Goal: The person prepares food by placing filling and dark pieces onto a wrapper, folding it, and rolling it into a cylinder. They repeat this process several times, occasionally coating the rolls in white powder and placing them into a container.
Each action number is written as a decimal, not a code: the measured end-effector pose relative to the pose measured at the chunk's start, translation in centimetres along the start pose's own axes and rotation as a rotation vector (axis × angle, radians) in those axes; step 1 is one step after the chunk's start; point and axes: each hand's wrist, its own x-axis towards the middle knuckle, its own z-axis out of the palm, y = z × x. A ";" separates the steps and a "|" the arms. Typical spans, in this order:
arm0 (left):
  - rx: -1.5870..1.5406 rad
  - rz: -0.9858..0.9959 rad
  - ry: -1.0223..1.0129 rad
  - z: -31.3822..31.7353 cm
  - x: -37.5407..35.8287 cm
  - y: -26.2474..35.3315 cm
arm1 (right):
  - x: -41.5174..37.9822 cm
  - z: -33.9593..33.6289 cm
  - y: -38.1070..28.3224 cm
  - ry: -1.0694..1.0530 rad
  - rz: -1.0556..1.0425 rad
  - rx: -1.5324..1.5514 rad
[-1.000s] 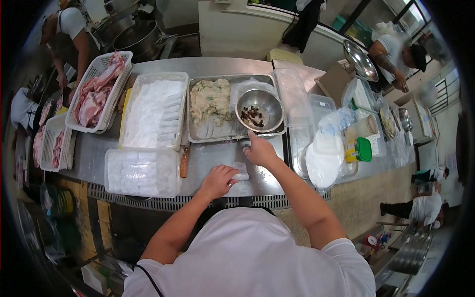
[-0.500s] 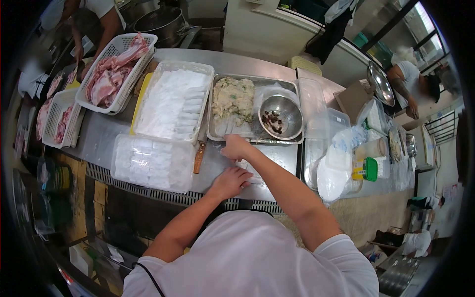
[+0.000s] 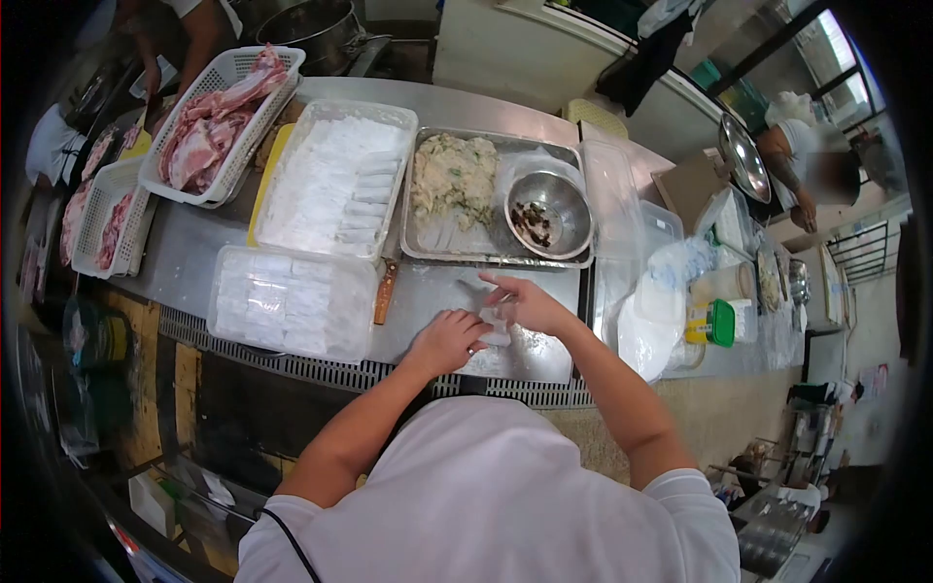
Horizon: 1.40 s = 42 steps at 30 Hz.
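On the steel worktop before me lies a small, translucent white wrapper (image 3: 497, 335). My left hand (image 3: 449, 340) is curled over its left side, fingers close together. From the right, my right hand (image 3: 528, 305) reaches over the wrapper with the index finger stretched out and the other fingers partly bent. Just beyond my hands is a metal tray (image 3: 457, 259) holding a pale, chunky filling (image 3: 455, 180) flecked with green. A steel bowl (image 3: 569, 209) with dark pieces in it sits in the tray's right part.
Left of the tray, a plastic container (image 3: 335, 175) holds white-wrapped rolls; a lidded box (image 3: 282, 301) stands nearer. A brown-handled tool (image 3: 386, 293) lies between. White baskets (image 3: 209, 194) of raw meat are farther left. A green-lidded tub (image 3: 719, 323) is right. Other people work at both sides.
My right hand has drawn back from the tray's near edge to the wrapper, and its index finger has extended. My left hand stays at the wrapper. The view has shifted slightly.
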 end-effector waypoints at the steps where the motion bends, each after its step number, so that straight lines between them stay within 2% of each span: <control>1: -0.024 -0.009 -0.027 -0.1 0.1 0.0 | -1.3 0.3 0.9 0.098 -0.095 -0.345; 3: -0.033 -0.001 -0.007 -0.1 0.1 0.1 | -3.6 1.2 2.4 0.292 -0.277 -1.043; 7: -0.034 -0.001 0.011 -0.1 0.2 0.1 | -4.6 2.2 3.7 0.207 -0.279 -1.500; 10: -0.007 0.002 0.014 -0.2 0.2 0.2 | -3.8 3.0 5.6 0.210 -0.335 -1.599; 13: -0.023 -0.007 0.021 -0.2 0.3 0.2 | -5.1 2.4 6.0 0.175 -0.214 -1.674; 16: -0.015 -0.007 0.025 -0.2 0.4 0.3 | -7.6 2.2 5.5 0.295 -0.148 -1.642; 19: -0.011 -0.009 0.017 -0.1 0.8 0.3 | -6.9 4.9 7.2 0.549 -0.401 -1.015; 20: -0.013 -0.009 0.011 -0.2 1.0 0.3 | -6.6 6.0 7.2 0.518 -0.451 -0.729; 21: -0.016 -0.020 -0.006 -0.3 1.2 0.4 | -6.5 7.5 7.3 0.535 -0.450 -0.683; 29: -0.030 -0.073 -0.055 -1.0 2.7 0.0 | -3.2 8.5 7.3 0.700 -0.545 -0.826; 38: 0.035 -0.066 0.098 -0.2 3.2 -1.1 | -1.7 7.1 7.0 0.714 -0.396 -0.838; 42: 0.078 -0.126 0.116 -0.4 4.1 -1.4 | -2.1 7.8 6.2 0.722 -0.323 -0.918</control>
